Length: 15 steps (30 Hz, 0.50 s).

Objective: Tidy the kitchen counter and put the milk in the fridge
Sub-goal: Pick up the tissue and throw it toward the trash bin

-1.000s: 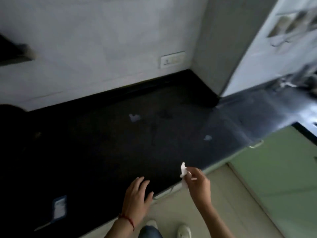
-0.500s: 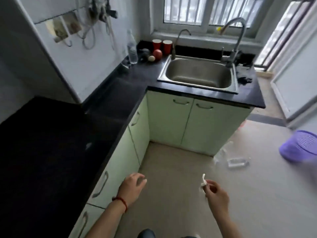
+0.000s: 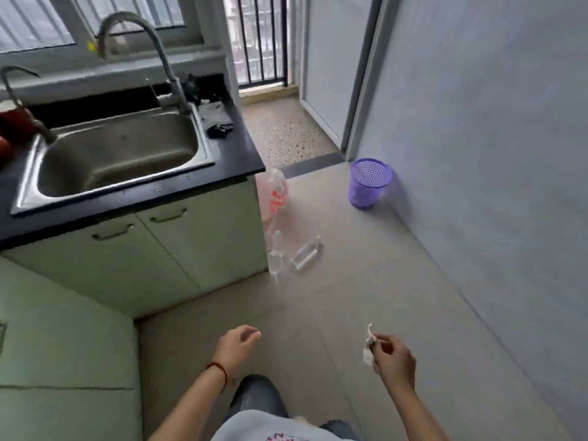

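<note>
My right hand (image 3: 393, 356) pinches small white paper scraps (image 3: 369, 346) between thumb and fingertips, held out over the floor at the lower right. With its fingers relaxed and nothing in it, my left hand (image 3: 237, 343) hangs in front of me; a red thread circles its wrist. A purple mesh waste basket (image 3: 369, 183) stands on the floor by the right wall, well ahead of my right hand. The black counter (image 3: 245, 154) with a steel sink (image 3: 114, 154) is at the upper left. No milk or fridge is in view.
Clear plastic bottles (image 3: 307, 256) lie on the floor by the pale green cabinet (image 3: 178, 246), with a pink-labelled bag (image 3: 273, 192) behind them. A dark cloth (image 3: 218, 119) lies beside the tap. A doorway (image 3: 286, 122) opens straight ahead. Red cups (image 3: 12, 124) stand at the left edge.
My view has swung right, from the dark counter past the sink to the floor and purple basket. Both hands left the counter edge; the right hand still pinches the paper scraps.
</note>
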Each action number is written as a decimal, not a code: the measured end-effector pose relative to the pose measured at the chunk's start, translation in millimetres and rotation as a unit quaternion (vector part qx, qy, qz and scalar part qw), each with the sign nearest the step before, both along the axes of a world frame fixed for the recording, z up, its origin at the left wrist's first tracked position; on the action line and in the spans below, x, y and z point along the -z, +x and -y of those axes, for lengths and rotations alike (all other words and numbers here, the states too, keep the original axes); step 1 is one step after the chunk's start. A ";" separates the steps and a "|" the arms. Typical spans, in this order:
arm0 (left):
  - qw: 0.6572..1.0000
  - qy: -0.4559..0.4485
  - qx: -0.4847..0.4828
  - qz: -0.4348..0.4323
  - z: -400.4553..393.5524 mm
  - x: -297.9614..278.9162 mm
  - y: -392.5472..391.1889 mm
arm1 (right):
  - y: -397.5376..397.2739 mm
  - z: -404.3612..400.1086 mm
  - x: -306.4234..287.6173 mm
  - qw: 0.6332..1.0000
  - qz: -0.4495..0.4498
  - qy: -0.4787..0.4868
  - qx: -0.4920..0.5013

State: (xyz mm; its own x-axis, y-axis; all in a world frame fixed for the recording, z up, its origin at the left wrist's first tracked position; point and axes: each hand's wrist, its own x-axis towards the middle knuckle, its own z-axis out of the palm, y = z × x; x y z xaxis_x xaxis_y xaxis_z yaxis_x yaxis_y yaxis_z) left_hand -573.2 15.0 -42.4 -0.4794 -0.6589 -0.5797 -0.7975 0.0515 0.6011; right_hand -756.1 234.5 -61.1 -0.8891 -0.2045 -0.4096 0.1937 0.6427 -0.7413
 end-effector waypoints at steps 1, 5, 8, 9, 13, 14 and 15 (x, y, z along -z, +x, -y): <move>1.000 0.004 0.003 0.002 5.8 4.0 -15.4 | -10.5 -3.3 0.7 1.000 0.002 0.004 0.020; 1.000 0.011 0.023 0.010 36.5 19.9 -75.4 | -57.8 3.0 3.8 0.997 0.013 0.008 0.075; 0.999 0.014 0.029 0.008 66.1 29.7 -123.5 | -106.1 27.3 6.4 0.995 0.009 0.006 0.102; 0.999 0.014 0.036 0.009 76.5 30.8 -140.6 | -123.6 37.6 6.6 0.994 0.004 0.009 0.107; 0.997 0.029 0.064 0.028 120.7 32.0 -215.1 | -190.3 79.2 -2.3 0.991 0.003 0.017 0.130; 0.996 0.024 0.079 0.033 132.0 31.9 -236.2 | -206.2 88.5 -4.3 0.991 0.005 0.018 0.133; 0.994 0.018 0.098 0.036 142.7 29.5 -258.4 | -221.5 96.8 -6.0 0.990 0.004 0.019 0.138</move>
